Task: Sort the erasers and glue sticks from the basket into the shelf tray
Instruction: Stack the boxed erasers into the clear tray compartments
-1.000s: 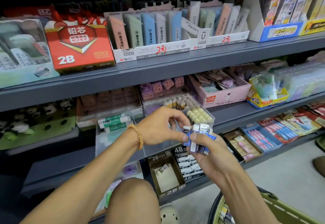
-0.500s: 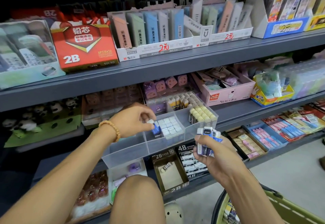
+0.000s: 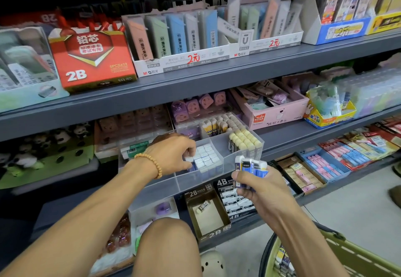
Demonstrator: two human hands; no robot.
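Since a moment ago my left hand (image 3: 173, 157) has sunk deeper into the clear shelf tray (image 3: 219, 174), fingers curled on a white eraser (image 3: 189, 160) beside the packed rows; my right hand (image 3: 256, 186) grips several blue-and-white sleeved erasers (image 3: 249, 166).

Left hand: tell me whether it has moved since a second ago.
Yes. The left hand left the erasers held by the right hand and went forward into the clear shelf tray, fingertips at the packed erasers there.
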